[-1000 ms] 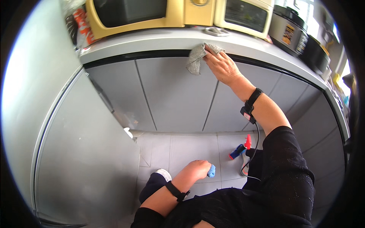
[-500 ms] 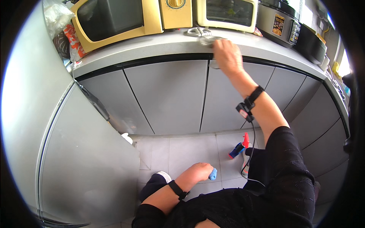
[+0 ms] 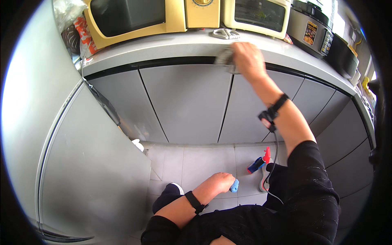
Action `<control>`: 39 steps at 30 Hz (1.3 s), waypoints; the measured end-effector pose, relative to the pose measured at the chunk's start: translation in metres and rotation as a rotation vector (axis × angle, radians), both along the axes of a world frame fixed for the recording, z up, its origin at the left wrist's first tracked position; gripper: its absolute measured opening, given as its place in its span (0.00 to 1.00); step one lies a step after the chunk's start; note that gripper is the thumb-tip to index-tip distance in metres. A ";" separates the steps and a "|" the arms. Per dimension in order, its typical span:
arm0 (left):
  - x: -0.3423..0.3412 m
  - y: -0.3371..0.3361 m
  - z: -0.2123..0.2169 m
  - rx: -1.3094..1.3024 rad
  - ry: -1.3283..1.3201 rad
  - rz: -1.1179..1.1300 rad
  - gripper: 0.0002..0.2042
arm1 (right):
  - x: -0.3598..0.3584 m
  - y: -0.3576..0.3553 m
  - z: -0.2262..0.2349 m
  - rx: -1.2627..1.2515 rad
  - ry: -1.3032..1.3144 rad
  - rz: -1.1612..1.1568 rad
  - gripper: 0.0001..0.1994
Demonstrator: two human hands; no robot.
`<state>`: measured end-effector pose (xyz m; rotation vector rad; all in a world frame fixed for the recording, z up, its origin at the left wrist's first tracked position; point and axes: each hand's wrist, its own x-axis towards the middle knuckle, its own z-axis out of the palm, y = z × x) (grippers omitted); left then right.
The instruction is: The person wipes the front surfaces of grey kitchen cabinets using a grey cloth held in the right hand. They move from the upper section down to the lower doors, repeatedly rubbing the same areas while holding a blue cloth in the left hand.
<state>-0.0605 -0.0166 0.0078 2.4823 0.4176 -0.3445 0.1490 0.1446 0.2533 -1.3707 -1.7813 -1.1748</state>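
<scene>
My right hand (image 3: 249,59) reaches out over the front edge of the grey counter (image 3: 163,51). Its fingers are closed on a greyish, shiny thing (image 3: 223,58), too smeared by motion to name. Behind that thing, a pale grey looped object (image 3: 226,34) lies on the counter in front of the cream oven. Low down near my body, my left hand (image 3: 221,182) is closed around a blue cloth (image 3: 234,185), which pokes out past the fingers.
A yellow microwave (image 3: 136,20), a cream toaster oven (image 3: 257,14) and an electric cooker (image 3: 308,32) line the counter. Grey cabinet doors (image 3: 185,98) run below. To the left stands a fridge (image 3: 94,175). On the floor by my foot is a red-topped spray bottle (image 3: 256,164).
My right hand has drawn the greyish thing slightly down and nearer, from above the countertop to its front edge. The whole view has shifted a little. My left hand still holds the blue cloth.
</scene>
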 end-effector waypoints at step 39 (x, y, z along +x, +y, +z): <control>-0.016 -0.006 0.017 -0.229 -0.308 0.270 0.24 | 0.008 -0.166 -0.205 -0.874 1.017 0.043 0.09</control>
